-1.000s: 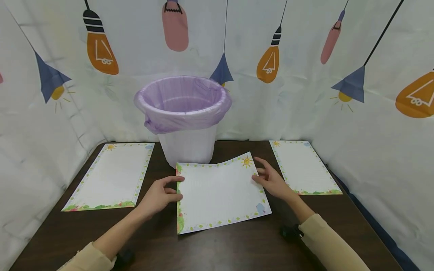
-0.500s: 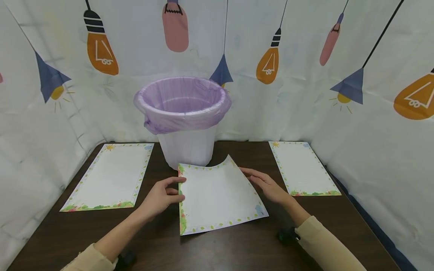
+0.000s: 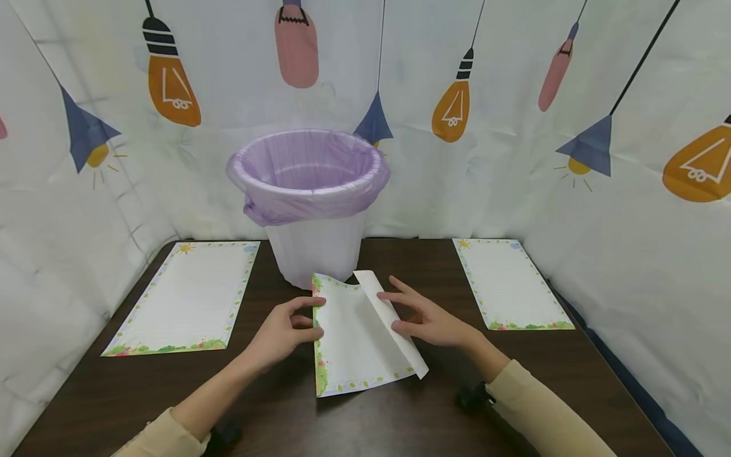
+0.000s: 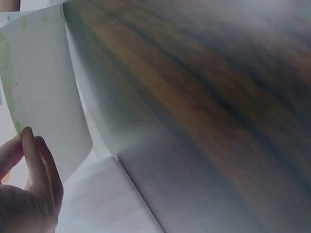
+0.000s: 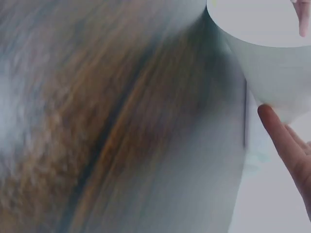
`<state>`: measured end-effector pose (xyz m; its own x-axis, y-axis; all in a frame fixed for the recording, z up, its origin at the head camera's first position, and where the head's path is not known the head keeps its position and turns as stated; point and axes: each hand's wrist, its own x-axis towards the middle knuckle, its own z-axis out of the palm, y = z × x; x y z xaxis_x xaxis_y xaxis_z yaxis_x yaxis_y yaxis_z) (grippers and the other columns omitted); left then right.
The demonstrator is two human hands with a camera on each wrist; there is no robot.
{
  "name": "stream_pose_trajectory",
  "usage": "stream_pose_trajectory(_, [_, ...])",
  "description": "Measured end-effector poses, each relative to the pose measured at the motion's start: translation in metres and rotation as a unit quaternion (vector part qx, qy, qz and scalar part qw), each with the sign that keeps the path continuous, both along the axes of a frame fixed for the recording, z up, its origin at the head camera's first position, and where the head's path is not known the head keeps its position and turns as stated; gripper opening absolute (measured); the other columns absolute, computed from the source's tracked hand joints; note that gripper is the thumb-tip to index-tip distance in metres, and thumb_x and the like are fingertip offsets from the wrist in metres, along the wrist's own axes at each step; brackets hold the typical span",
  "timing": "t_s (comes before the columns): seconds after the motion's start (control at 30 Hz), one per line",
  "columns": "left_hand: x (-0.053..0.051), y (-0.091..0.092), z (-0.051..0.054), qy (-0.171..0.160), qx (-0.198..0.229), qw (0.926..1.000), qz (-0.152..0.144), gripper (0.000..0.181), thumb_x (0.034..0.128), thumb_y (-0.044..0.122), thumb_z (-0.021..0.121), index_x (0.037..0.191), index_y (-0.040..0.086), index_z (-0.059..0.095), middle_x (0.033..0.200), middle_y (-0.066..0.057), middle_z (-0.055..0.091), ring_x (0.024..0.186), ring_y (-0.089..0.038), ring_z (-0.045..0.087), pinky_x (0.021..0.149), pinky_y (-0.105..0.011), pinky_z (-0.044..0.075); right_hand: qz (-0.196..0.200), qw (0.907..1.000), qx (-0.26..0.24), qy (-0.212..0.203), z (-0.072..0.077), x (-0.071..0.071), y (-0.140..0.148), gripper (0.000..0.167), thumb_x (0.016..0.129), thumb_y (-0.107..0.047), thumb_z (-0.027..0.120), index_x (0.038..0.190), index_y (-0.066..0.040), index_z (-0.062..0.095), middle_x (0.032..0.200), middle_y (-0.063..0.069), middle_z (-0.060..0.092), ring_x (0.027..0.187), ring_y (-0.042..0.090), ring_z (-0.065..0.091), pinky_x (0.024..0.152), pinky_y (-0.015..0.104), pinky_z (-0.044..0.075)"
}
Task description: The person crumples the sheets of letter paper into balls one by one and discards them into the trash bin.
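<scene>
In the head view a sheet of letter paper (image 3: 351, 336) with a leafy printed border is held up at the middle of the table, its right part folded over as a plain white flap (image 3: 388, 320). My left hand (image 3: 285, 330) pinches its left edge between thumb and fingers; the left wrist view shows the same pinch on the sheet (image 4: 46, 87). My right hand (image 3: 434, 317) has its fingers spread, with fingertip and thumb against the flap. In the right wrist view one digit of the right hand (image 5: 291, 150) touches the curved underside of the paper (image 5: 277, 73).
A white bin (image 3: 314, 244) with a purple liner bag (image 3: 311, 203) stands behind the held sheet. Matching sheets lie on the dark table (image 3: 257, 419): a left sheet (image 3: 185, 295) and a right sheet (image 3: 511, 282). A printed curtain (image 3: 514, 82) hangs behind.
My right hand has moved left, bending the sheet's right side up and over into a flap. My left hand, still pinching the left edge, has shifted slightly right.
</scene>
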<state>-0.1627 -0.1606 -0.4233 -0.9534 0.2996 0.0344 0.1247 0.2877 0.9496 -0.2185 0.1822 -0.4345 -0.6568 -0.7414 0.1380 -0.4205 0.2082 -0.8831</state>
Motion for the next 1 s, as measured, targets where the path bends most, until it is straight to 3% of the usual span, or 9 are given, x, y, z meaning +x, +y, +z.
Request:
stream_pose_trajectory(0.1, [0.001, 0.004, 0.001, 0.01, 0.004, 0.9999, -0.003, 0.056, 0.088, 0.0, 0.077, 0.14, 0.005, 0.058, 0.093, -0.011, 0.074, 0.079, -0.021, 0.064, 0.055, -0.027, 0.04, -0.005, 0.9998, 0.013, -0.017, -0.002, -0.001, -0.005, 0.057, 0.101, -0.019, 0.069, 0.154, -0.025, 0.048, 0.171, -0.003, -0.003, 0.128, 0.037, 0.054, 0.085, 0.038, 0.059])
stream_pose_trajectory(0.33, [0.002, 0.013, 0.004, 0.02, 0.02, 0.9995, -0.012, 0.055, 0.0896, -0.004, 0.073, 0.141, 0.008, 0.058, 0.09, -0.012, 0.073, 0.051, -0.013, 0.036, 0.046, -0.024, 0.032, -0.028, 0.9982, 0.044, -0.028, -0.005, -0.005, -0.014, 0.067, 0.095, -0.022, 0.078, 0.155, -0.026, 0.047, 0.171, 0.004, -0.004, 0.146, 0.032, 0.036, 0.095, 0.035, 0.054])
stream_pose_trajectory(0.43, [0.0, 0.016, 0.004, 0.026, 0.031, 0.9988, -0.027, 0.054, 0.0904, -0.006, 0.071, 0.141, 0.008, 0.057, 0.091, -0.013, 0.073, 0.055, -0.015, 0.046, 0.051, -0.024, 0.039, -0.03, 0.9973, 0.052, -0.042, -0.007, -0.009, -0.017, 0.071, 0.093, -0.026, 0.079, 0.156, -0.027, 0.045, 0.171, 0.008, -0.005, 0.149, 0.035, 0.031, 0.099, 0.041, 0.053])
stream_pose_trajectory(0.57, [-0.002, 0.021, 0.002, 0.035, 0.044, 0.997, -0.054, 0.054, 0.0908, -0.008, 0.069, 0.141, 0.007, 0.057, 0.101, -0.016, 0.071, 0.081, -0.025, 0.067, 0.065, -0.025, 0.05, -0.03, 0.9938, 0.034, -0.102, -0.011, -0.016, -0.021, 0.067, 0.095, -0.028, 0.077, 0.154, -0.025, 0.047, 0.171, 0.011, -0.008, 0.151, 0.039, 0.024, 0.107, 0.052, 0.045])
stream_pose_trajectory(0.7, [-0.005, 0.023, -0.001, 0.04, 0.054, 0.9956, -0.065, 0.055, 0.0907, -0.01, 0.069, 0.141, 0.007, 0.057, 0.108, -0.018, 0.068, 0.089, -0.027, 0.07, 0.073, -0.027, 0.055, -0.036, 0.9784, -0.03, -0.201, -0.018, -0.024, -0.026, 0.056, 0.098, -0.018, 0.072, 0.15, -0.016, 0.051, 0.171, 0.01, -0.007, 0.152, 0.04, 0.02, 0.11, 0.053, 0.04])
stream_pose_trajectory(0.8, [-0.005, 0.023, -0.002, 0.041, 0.059, 0.9952, -0.067, 0.055, 0.0906, -0.01, 0.069, 0.141, 0.007, 0.057, 0.108, -0.018, 0.069, 0.09, -0.027, 0.07, 0.074, -0.028, 0.056, -0.026, 0.9639, -0.071, -0.255, -0.021, -0.027, -0.029, 0.055, 0.099, -0.009, 0.069, 0.15, -0.01, 0.047, 0.17, 0.013, 0.004, 0.149, 0.04, 0.026, 0.108, 0.05, 0.044])
stream_pose_trajectory(0.93, [-0.004, 0.023, -0.003, 0.043, 0.061, 0.9947, -0.071, 0.055, 0.0904, -0.011, 0.069, 0.141, 0.008, 0.058, 0.11, -0.017, 0.069, 0.094, -0.028, 0.07, 0.076, -0.029, 0.057, -0.01, 0.9542, -0.096, -0.283, -0.019, -0.025, -0.034, 0.055, 0.104, -0.011, 0.063, 0.152, -0.01, 0.038, 0.164, 0.016, 0.017, 0.142, 0.039, 0.037, 0.101, 0.052, 0.05])
stream_pose_trajectory(1.0, [-0.003, 0.022, -0.003, 0.046, 0.065, 0.9941, -0.074, 0.055, 0.0902, -0.011, 0.07, 0.141, 0.008, 0.059, 0.114, -0.017, 0.067, 0.095, -0.029, 0.07, 0.076, -0.029, 0.057, -0.011, 0.9534, -0.1, -0.284, -0.017, -0.023, -0.036, 0.053, 0.106, -0.015, 0.059, 0.154, -0.013, 0.035, 0.163, 0.014, 0.017, 0.14, 0.036, 0.038, 0.1, 0.054, 0.05])
